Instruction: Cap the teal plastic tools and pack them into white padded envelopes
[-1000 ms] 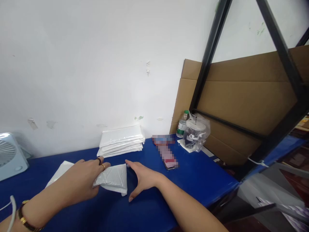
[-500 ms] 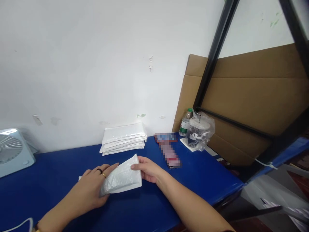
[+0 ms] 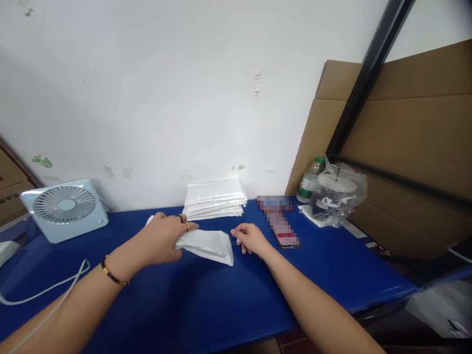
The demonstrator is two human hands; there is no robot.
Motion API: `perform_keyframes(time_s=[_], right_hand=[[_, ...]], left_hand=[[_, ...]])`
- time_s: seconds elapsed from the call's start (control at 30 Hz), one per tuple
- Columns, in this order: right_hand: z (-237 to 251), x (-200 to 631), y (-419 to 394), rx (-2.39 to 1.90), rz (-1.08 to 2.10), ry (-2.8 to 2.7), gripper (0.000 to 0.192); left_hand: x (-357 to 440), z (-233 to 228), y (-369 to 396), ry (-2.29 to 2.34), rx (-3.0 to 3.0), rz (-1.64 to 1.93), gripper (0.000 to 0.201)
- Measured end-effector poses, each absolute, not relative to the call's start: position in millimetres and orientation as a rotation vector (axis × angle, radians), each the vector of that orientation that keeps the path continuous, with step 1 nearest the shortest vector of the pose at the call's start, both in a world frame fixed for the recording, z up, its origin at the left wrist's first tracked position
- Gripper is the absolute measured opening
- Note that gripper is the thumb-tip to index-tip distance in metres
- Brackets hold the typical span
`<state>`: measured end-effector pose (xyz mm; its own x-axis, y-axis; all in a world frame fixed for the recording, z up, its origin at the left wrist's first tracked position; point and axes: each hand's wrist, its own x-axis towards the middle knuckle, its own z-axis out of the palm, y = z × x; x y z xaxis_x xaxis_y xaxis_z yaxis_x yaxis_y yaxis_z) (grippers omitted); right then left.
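So a scuffed white wall (image 3: 177, 98) is filling the background, with a blue desk (image 3: 228, 309) running along under it. Brown cardboard (image 3: 416, 128) is standing on the right behind a dark metal frame (image 3: 363, 93). A light blue fan (image 3: 66, 204) is sitting at the left, and a stack of white packets (image 3: 214, 194) is lying mid-desk near the wall. Over on the right, a clear plastic bag (image 3: 358, 184) is wrapping a lidded cup (image 3: 335, 184).

The loose white packet (image 3: 210, 246) is sticking out over the desk in front of the stack, and the left hand (image 3: 158, 241) is gripping it from above. The right hand (image 3: 254, 241) is hovering just beside the packet's right end, fingers curling in; something pale is showing there, but I can't tell if they're pinching it.

A green-capped bottle (image 3: 309, 182) is standing just beside the bag. A bracelet (image 3: 112, 275) is circling the left wrist, and two rings (image 3: 187, 226) are sitting on that hand.
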<state>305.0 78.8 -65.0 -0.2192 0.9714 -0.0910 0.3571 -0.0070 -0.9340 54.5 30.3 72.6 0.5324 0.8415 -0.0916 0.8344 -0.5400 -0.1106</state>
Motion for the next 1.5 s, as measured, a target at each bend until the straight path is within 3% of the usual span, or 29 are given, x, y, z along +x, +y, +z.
perform_keyframes(time_s=[0.23, 0.4, 0.5, 0.57, 0.73, 0.97, 1.5], right_hand=[[-46, 331, 77, -1.372, 0.831, -1.932, 0.038], [-44, 328, 66, -1.165, 0.804, -2.347, 0.097], [-51, 302, 62, -1.058, 0.753, -2.400, 0.110], [-55, 283, 60, -1.015, 0.707, -2.354, 0.105], [-55, 263, 58, -1.042, 0.548, -2.409, 0.059], [-47, 270, 52, -1.145, 0.456, -2.426, 0.076], [-53, 264, 49, -1.106, 0.351, -2.502, 0.066]], left_hand=[[61, 107, 38, -1.368, -2.671, 0.334, 0.050], [53, 105, 37, -1.370, -2.690, 0.296, 0.053], [47, 97, 33, -1.387, -2.758, 0.246, 0.054], [44, 91, 30, -1.408, -2.813, 0.212, 0.052], [36, 89, 24, -1.438, -2.814, 0.205, 0.044], [36, 118, 20, -1.399, -2.616, 0.301, 0.056], [19, 147, 23, -1.390, -2.560, 0.302, 0.058]])
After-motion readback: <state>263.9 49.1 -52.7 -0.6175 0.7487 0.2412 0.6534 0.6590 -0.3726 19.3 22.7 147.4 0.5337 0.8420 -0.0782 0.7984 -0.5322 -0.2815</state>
